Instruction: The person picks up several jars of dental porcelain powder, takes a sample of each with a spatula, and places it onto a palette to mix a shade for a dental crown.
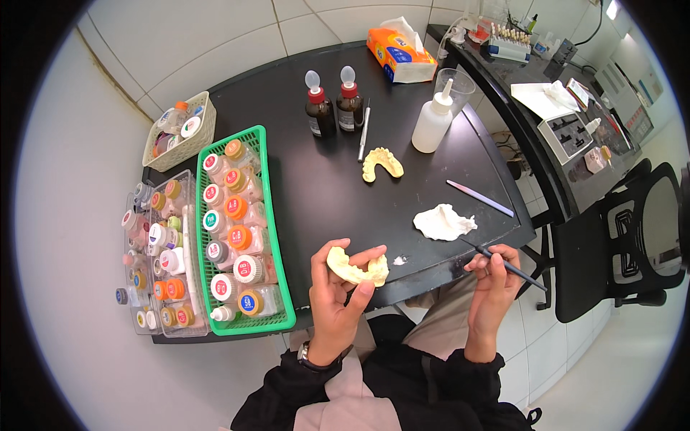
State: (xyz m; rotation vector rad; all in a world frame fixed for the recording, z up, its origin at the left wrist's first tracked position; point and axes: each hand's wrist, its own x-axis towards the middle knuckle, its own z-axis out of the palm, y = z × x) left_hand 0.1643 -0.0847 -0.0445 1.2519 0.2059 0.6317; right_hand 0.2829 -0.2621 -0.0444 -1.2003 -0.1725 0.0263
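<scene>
My left hand (336, 309) is closed on a pale yellow dental cast (356, 271), a curved arch held above the table's front edge. In my right hand (494, 291) is a slim dark-handled tool (514, 270), gripped like a pen. Its thin tip points left, close to a crumpled white tissue (443, 223). I cannot make out the exact shape of that tip. A small white smear (399, 261) lies on the black table between my hands. Farther back rests a second yellow dental cast (382, 164), touched by neither hand.
A purple-white stick (480, 198) and a silver instrument (364, 133) lie on the table. Behind stand two brown dropper bottles (320, 113), a white squeeze bottle (432, 122) and a tissue pack (401, 52). At left, a green basket (262, 237) holds several jars. A black chair (611, 244) stands right.
</scene>
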